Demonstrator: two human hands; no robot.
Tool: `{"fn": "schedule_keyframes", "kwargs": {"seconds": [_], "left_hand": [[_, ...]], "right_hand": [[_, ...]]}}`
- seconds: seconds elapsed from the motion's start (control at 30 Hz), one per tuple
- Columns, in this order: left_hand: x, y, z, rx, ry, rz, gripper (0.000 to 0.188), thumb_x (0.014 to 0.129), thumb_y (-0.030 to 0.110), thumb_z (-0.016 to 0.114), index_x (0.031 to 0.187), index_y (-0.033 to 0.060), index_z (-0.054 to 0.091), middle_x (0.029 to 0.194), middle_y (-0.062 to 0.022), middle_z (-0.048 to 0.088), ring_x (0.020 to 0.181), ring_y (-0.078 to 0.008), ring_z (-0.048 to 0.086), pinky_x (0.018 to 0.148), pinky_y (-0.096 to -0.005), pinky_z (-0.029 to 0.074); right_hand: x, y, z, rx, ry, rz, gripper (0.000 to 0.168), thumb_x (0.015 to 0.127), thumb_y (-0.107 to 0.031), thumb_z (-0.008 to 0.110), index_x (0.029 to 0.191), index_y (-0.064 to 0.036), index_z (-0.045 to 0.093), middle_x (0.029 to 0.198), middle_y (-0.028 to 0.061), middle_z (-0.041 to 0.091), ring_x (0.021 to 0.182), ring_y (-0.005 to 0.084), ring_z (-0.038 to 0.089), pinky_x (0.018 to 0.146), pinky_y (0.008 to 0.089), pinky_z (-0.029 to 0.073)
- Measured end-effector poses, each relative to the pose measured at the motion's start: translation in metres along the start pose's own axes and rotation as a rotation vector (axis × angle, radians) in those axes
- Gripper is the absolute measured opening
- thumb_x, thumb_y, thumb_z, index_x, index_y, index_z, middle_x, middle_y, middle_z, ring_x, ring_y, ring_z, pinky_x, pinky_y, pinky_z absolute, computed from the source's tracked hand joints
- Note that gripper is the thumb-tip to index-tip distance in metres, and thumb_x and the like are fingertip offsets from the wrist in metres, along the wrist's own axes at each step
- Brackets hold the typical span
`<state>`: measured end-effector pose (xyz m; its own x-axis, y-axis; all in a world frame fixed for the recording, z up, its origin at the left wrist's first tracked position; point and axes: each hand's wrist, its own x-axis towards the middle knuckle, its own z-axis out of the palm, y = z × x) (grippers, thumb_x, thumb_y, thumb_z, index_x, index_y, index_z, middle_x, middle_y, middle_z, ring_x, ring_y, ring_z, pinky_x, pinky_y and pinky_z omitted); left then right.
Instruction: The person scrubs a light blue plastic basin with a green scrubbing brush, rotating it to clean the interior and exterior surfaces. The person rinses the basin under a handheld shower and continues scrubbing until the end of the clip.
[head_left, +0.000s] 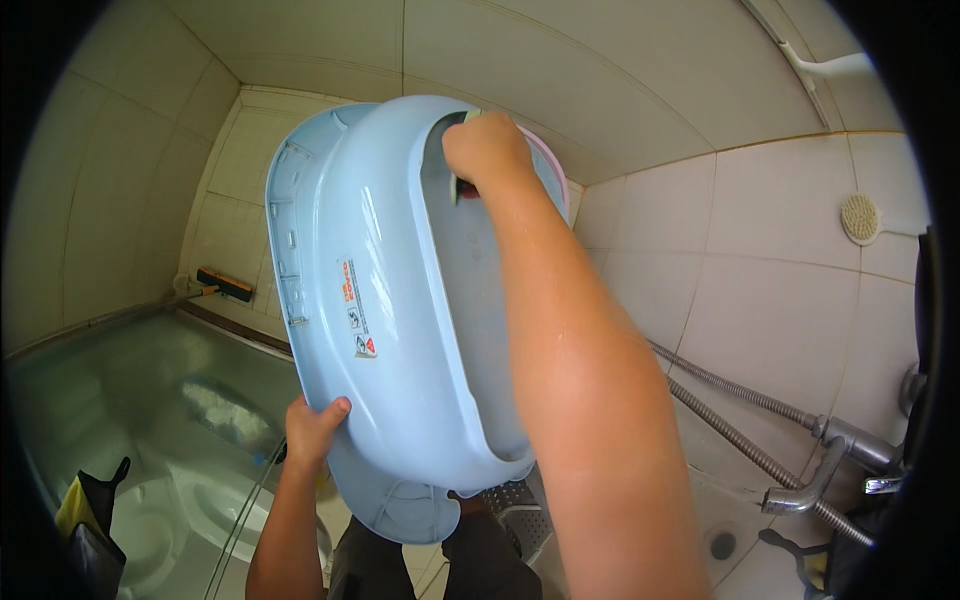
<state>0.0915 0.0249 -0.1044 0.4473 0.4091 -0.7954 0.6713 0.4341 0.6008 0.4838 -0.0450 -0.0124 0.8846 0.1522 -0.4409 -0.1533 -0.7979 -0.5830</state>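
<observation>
A large light-blue plastic tub, likely a baby bathtub, is tilted up on its side before me, its rounded outer side and a label with writing facing me. My left hand grips its rim at the lower left, thumb on the outside. My right hand reaches to the upper part of the tub's greyish flat underside, closed around a small brush or scrubber. The hand hides most of that tool. A pink curved rim shows behind the tub at the upper right.
A chrome faucet with metal shower hoses is on the right, above a drain hole. A white bath brush hangs on the tiled wall. Glass panels stand at left, with a squeegee-like mop head beyond. A perforated grey basket sits below the tub.
</observation>
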Motion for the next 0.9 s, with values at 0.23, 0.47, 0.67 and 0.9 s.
{"fn": "schedule_keyframes", "kwargs": {"seconds": [0.23, 0.47, 0.67, 0.9], "left_hand": [[-0.007, -0.01, 0.009, -0.043, 0.002, 0.032, 0.08, 0.07, 0.047, 0.094, 0.119, -0.0099, 0.064, 0.108, -0.0147, 0.072, 0.096, -0.0229, 0.068, 0.086, -0.0368, 0.056], [-0.007, -0.008, 0.01, 0.014, 0.04, 0.008, 0.087, 0.066, 0.052, 0.095, 0.119, -0.01, 0.064, 0.107, -0.0151, 0.073, 0.096, -0.0229, 0.068, 0.085, -0.0364, 0.056], [-0.007, -0.013, 0.011, 0.068, 0.07, 0.036, 0.085, 0.066, 0.049, 0.096, 0.12, -0.0097, 0.064, 0.107, -0.0145, 0.073, 0.094, -0.0222, 0.069, 0.084, -0.0367, 0.056], [-0.006, -0.016, 0.012, -0.038, 0.063, 0.026, 0.078, 0.071, 0.042, 0.095, 0.12, -0.0098, 0.064, 0.107, -0.0142, 0.072, 0.095, -0.0232, 0.068, 0.085, -0.0373, 0.056]], "right_hand": [[0.011, 0.003, 0.002, 0.459, -0.152, 0.11, 0.023, 0.094, -0.011, 0.05, 0.095, 0.007, 0.064, 0.083, 0.0161, 0.068, 0.062, 0.0279, 0.067, 0.056, 0.0385, 0.058], [-0.007, 0.0, -0.003, 0.307, -0.204, 0.128, 0.034, 0.099, -0.018, 0.048, 0.087, 0.008, 0.066, 0.074, 0.0181, 0.068, 0.06, 0.0286, 0.067, 0.05, 0.0383, 0.054], [0.015, 0.002, 0.001, -0.013, -0.109, 0.053, 0.036, 0.094, -0.025, 0.055, 0.078, 0.004, 0.069, 0.07, 0.0188, 0.07, 0.067, 0.0333, 0.07, 0.062, 0.0429, 0.055], [0.005, 0.026, 0.007, -0.115, -0.075, -0.073, 0.038, 0.091, -0.033, 0.061, 0.097, 0.002, 0.072, 0.099, 0.0225, 0.073, 0.097, 0.0378, 0.07, 0.083, 0.0471, 0.056]]}}
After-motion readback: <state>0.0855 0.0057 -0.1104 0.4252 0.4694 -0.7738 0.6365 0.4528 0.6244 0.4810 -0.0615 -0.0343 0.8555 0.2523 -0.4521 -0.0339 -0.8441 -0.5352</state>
